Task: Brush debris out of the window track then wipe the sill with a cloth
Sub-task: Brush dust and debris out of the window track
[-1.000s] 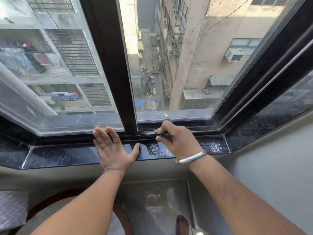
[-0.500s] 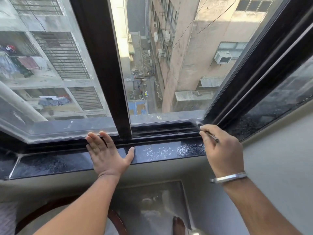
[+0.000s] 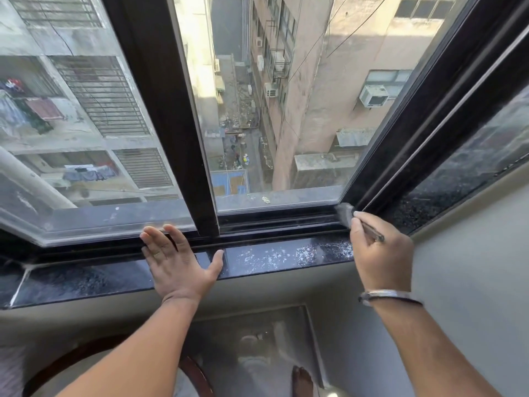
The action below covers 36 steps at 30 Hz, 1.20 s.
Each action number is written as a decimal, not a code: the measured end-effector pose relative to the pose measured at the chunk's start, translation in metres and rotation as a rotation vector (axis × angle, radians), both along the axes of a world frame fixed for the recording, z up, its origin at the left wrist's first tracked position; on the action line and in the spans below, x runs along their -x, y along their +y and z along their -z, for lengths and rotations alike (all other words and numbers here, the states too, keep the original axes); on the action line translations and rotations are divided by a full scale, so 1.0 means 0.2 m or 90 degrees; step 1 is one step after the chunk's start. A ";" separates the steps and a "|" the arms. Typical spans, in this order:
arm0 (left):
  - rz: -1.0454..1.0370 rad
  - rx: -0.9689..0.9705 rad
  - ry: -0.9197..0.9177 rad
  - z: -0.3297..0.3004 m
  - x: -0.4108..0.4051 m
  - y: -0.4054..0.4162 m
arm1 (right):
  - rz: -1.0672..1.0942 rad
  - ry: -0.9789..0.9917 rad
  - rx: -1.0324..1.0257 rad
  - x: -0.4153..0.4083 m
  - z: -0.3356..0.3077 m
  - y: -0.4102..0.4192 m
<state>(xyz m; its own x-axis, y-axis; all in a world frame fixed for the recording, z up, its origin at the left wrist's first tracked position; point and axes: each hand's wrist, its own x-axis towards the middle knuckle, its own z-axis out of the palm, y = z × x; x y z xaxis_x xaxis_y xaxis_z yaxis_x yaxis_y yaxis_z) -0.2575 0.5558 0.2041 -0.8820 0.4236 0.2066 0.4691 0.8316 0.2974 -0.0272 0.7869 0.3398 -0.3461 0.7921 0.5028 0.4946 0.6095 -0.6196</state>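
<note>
The dark metal window track [image 3: 274, 222] runs left to right across mid-frame, just above the speckled black stone sill [image 3: 272, 257]; the left hand [image 3: 179, 262] lies flat and spread on that sill at centre; the right hand [image 3: 380, 253], clamped on a small grey-bristled brush [image 3: 345, 214], sits at the track's right-hand corner, so it is likely the nearer hand for any sweep leftward along the track's length.

A room in an upper-floor flat, at its window.

A dark-framed sliding window [image 3: 160, 116] above a polished black stone sill [image 3: 272, 257] overlooks a narrow alley [image 3: 237, 156] far below; at 10 o'clock laundry [image 3: 86, 173] hangs on balconies, at 2 o'clock an air conditioner [image 3: 373, 96].
</note>
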 end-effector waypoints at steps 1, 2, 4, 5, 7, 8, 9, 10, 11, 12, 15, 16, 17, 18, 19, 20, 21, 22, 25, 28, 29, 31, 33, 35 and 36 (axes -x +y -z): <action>-0.001 0.000 0.000 0.00 0.00 0.00 | -0.049 0.024 0.000 0.04 0.00 -0.08; -0.001 0.000 0.001 -0.01 0.00 0.00 | -0.103 0.044 0.016 0.09 0.00 -0.16; 0.000 0.001 0.003 -0.01 0.00 0.00 | -0.196 0.054 0.055 0.20 0.03 -0.30; 0.001 0.001 0.004 -0.01 0.00 0.00 | -0.222 0.041 0.069 0.24 0.05 -0.33; 0.000 0.003 0.003 -0.01 0.00 0.00 | -0.217 0.000 0.091 0.28 0.08 -0.29; -0.001 0.004 0.003 -0.01 0.00 0.00 | -0.197 -0.014 0.108 0.27 0.08 -0.24; -0.002 0.004 0.003 -0.01 0.00 0.00 | -0.173 -0.026 0.116 0.24 0.08 -0.17; -0.004 0.004 0.003 0.00 0.00 0.00 | -0.144 -0.044 0.113 0.21 0.07 -0.10; -0.007 0.003 0.001 0.00 0.00 0.00 | -0.111 -0.069 0.104 0.16 0.05 -0.02; -0.009 0.003 -0.003 -0.01 0.00 0.00 | -0.074 -0.096 0.102 0.12 0.03 0.05; -0.011 0.007 -0.010 -0.01 0.00 0.01 | 0.006 -0.165 0.101 0.06 -0.05 0.13; -0.011 0.009 -0.009 0.00 0.00 0.01 | 0.002 -0.180 0.070 0.07 -0.07 0.09; -0.010 0.008 -0.008 -0.01 0.00 0.01 | -0.020 -0.182 0.025 0.08 -0.09 0.03; -0.009 0.008 -0.006 -0.01 0.00 0.01 | -0.059 -0.167 -0.016 0.11 -0.11 -0.05; -0.008 0.008 -0.004 -0.01 0.00 0.01 | -0.112 -0.139 -0.034 0.14 -0.12 -0.15; -0.007 0.008 -0.002 -0.01 0.00 0.01 | -0.174 -0.101 -0.025 0.18 -0.11 -0.25; -0.008 0.009 -0.002 0.00 0.00 0.01 | -0.239 -0.065 -0.002 0.24 -0.10 -0.34; -0.010 0.010 -0.004 0.00 0.00 0.01 | -0.299 -0.034 0.023 0.30 -0.09 -0.42; -0.012 0.013 -0.003 0.00 0.00 0.00 | -0.397 -0.010 0.099 0.46 -0.01 -0.55; -0.013 0.012 -0.002 -0.01 -0.01 0.00 | -0.379 -0.018 0.153 0.44 0.07 -0.44; -0.014 0.010 -0.001 -0.01 0.00 0.00 | -0.348 -0.016 0.167 0.38 0.08 -0.36; -0.014 0.009 0.007 -0.01 0.00 0.00 | -0.231 -0.026 0.146 0.23 0.07 -0.17; -0.012 0.007 0.006 -0.02 -0.01 0.00 | -0.087 -0.065 0.099 0.08 0.05 0.00; -0.010 0.002 -0.001 -0.03 -0.01 0.00 | -0.019 -0.069 0.049 -0.04 0.02 0.09; -0.009 0.001 -0.002 -0.03 -0.02 0.00 | -0.035 -0.054 0.000 -0.09 0.01 0.08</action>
<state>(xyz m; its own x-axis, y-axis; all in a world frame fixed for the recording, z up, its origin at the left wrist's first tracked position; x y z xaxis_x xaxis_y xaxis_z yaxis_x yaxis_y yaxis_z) -0.2544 0.5562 0.2102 -0.8886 0.4114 0.2029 0.4563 0.8385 0.2979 -0.0087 0.8029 0.3376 -0.4300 0.7711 0.4696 0.5114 0.6367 -0.5772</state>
